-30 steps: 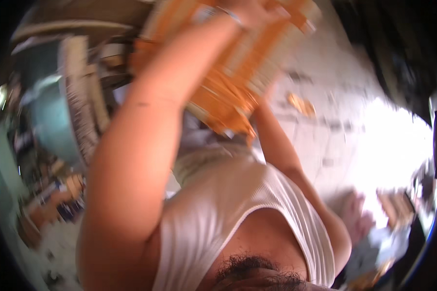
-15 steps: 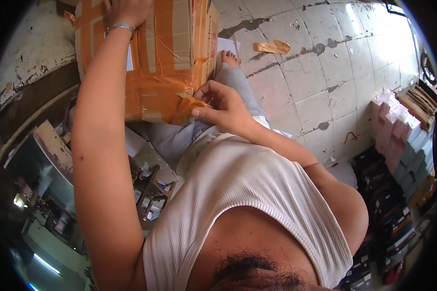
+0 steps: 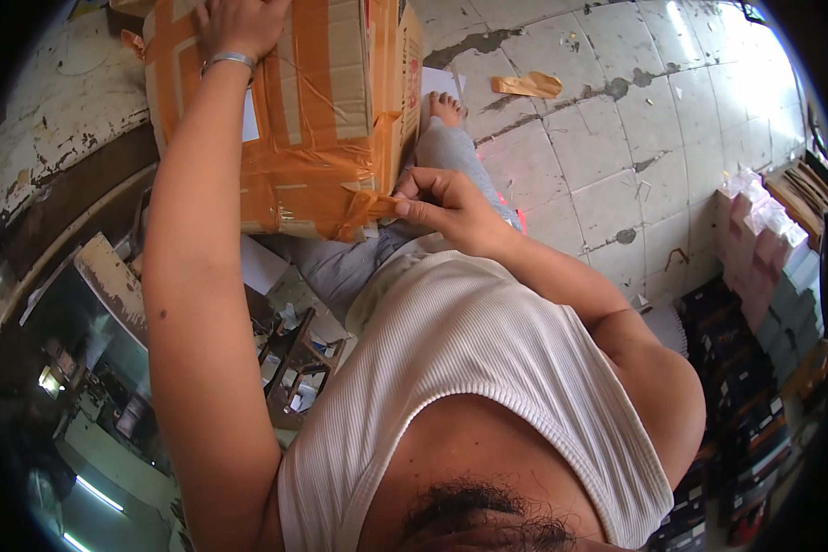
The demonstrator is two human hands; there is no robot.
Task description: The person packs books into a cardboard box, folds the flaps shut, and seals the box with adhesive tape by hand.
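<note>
Cardboard box [image 3: 322,101], brown w/ wide orange tape bands, dented, sits on the person's lap over the tiled floor [image 3: 616,138]. Left hand [image 3: 239,23] lies flat on top, arm straight out; right hand [image 3: 442,202] pinches a loose tape end [image 3: 373,207] at the near corner, fingers closed on it. Box's long axis runs away from the body, far end toward the top edge.

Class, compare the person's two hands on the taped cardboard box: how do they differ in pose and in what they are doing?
The left hand lies spread flat on the far top of the cardboard box; the right hand is curled at its near corner. The left hand presses on the surface, while the right hand pinches a loose end of orange tape. The left wrist wears a silver bracelet; the right is bare. Both touch the same box.
</note>
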